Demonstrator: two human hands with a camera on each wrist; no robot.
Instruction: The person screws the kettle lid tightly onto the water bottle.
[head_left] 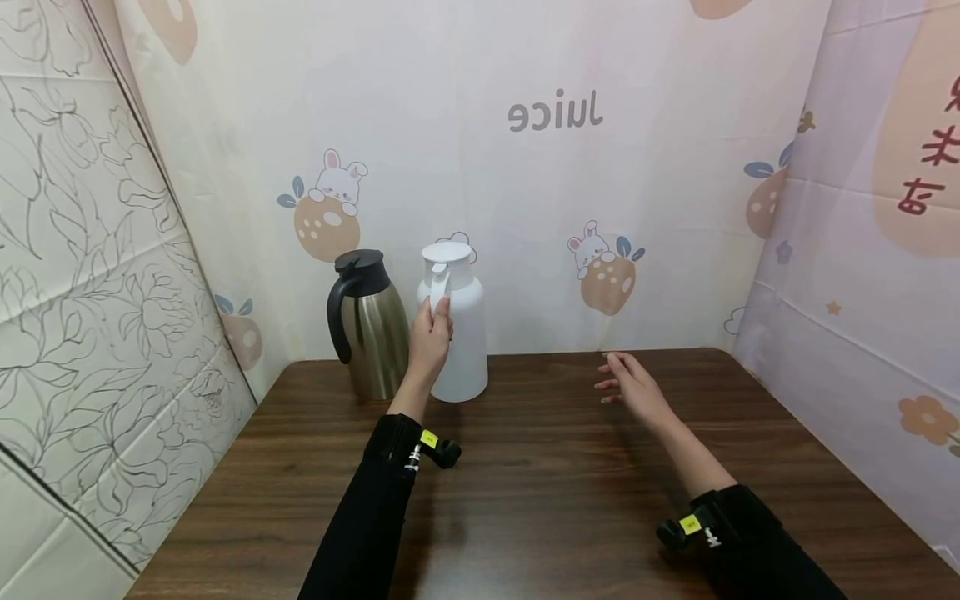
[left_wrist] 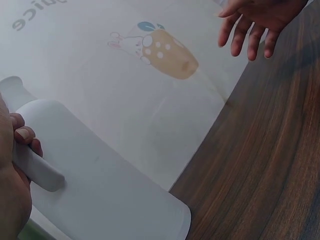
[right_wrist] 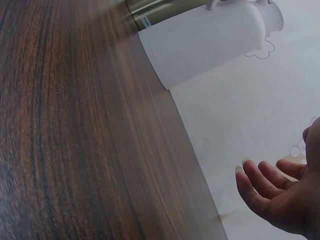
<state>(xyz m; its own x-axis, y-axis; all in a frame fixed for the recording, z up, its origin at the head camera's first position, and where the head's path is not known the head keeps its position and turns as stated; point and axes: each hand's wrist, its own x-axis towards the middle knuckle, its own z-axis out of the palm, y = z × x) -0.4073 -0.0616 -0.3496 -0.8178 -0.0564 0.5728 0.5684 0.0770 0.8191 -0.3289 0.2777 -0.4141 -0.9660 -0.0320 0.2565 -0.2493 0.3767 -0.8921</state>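
Observation:
A white thermos jug [head_left: 463, 333] stands upright near the back edge of the table, its handle toward me. My left hand [head_left: 431, 337] grips that handle; in the left wrist view the fingers [left_wrist: 25, 134] curl round it against the white body [left_wrist: 105, 175]. Just left of it stands a gold-brown metal thermos jug [head_left: 375, 333] with a black lid and black handle. Off to the right, my right hand [head_left: 633, 387] hovers over the table with loosely bent fingers and holds nothing. The right wrist view shows the same hand [right_wrist: 280, 195] with its fingers spread apart.
The dark wooden table [head_left: 525, 500] ends at a cloth backdrop [head_left: 525, 183] printed with bunnies and fruit. More printed cloth hangs on the right side [head_left: 840, 250], and a panel with flower line drawings [head_left: 112, 317] stands along the left.

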